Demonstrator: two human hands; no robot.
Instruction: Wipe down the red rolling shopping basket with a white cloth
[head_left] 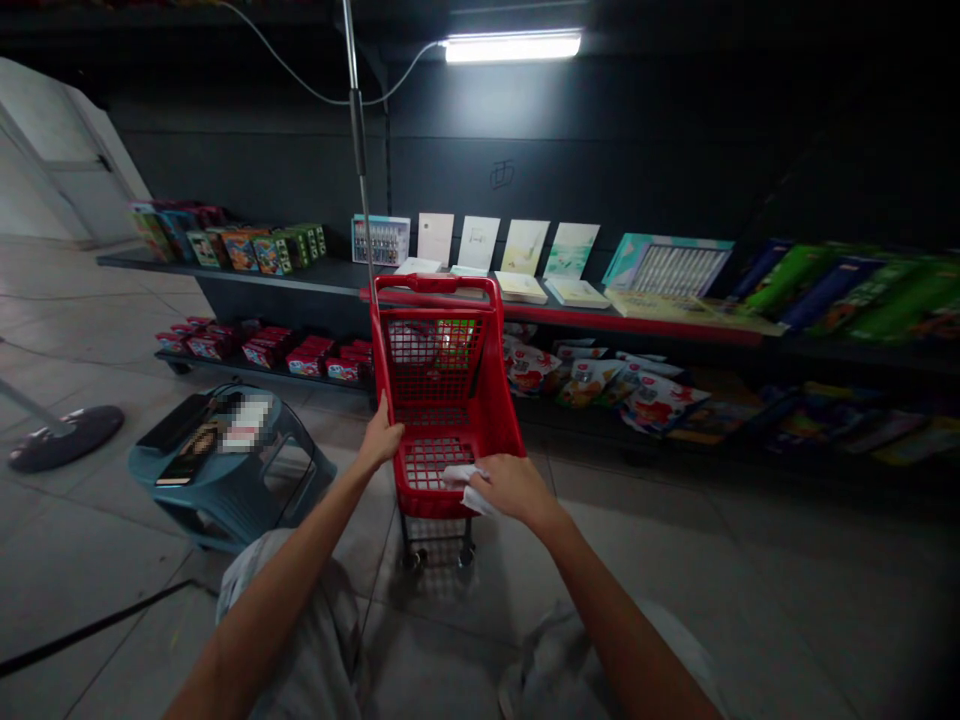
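A small red shopping cart [512,425] with a plastic basket stands upright on the floor in front of me, its handle towards the shelf. My left hand [382,437] grips the left rim of the basket, thumb over the edge. In my right hand [516,487] is a crumpled white cloth [480,498], pinched at the near right rim of the basket. Whether the cloth touches the rim I cannot tell. Through the basket's grid, pale floor shows.
A grey-blue stool [225,500] at left bears phones and a blurred-out item. Behind the cart runs a dark shelf [330,277] with books, boxes and snack bags [532,368]. A metal pole [358,130] rises behind the cart; a round stand base [67,437] is far left.
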